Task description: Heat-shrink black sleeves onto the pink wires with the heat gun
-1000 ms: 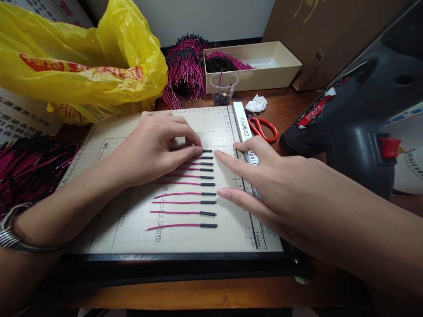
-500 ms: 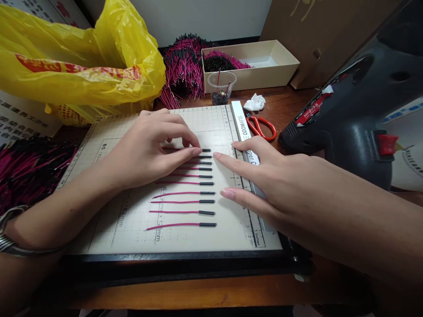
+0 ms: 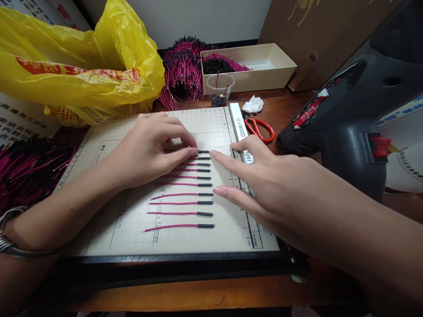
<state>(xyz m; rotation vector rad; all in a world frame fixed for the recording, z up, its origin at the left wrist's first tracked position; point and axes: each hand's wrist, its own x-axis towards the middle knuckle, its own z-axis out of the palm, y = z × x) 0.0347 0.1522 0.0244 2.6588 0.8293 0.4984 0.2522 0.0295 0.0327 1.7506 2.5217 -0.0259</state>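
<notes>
The left hand (image 3: 153, 147) pinches the farthest wire (image 3: 204, 152) — crosswise, black end at the splayed right hand (image 3: 277, 176), forefinger nearest.

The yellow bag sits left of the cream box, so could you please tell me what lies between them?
In the head view, a heap of pink wires with black ends lies between the yellow bag and the cream box.

ten wires (image 3: 205, 194) on one board (image 3: 228, 233), one cup (image 3: 218, 91), one yellow bag (image 3: 99, 90)
</notes>
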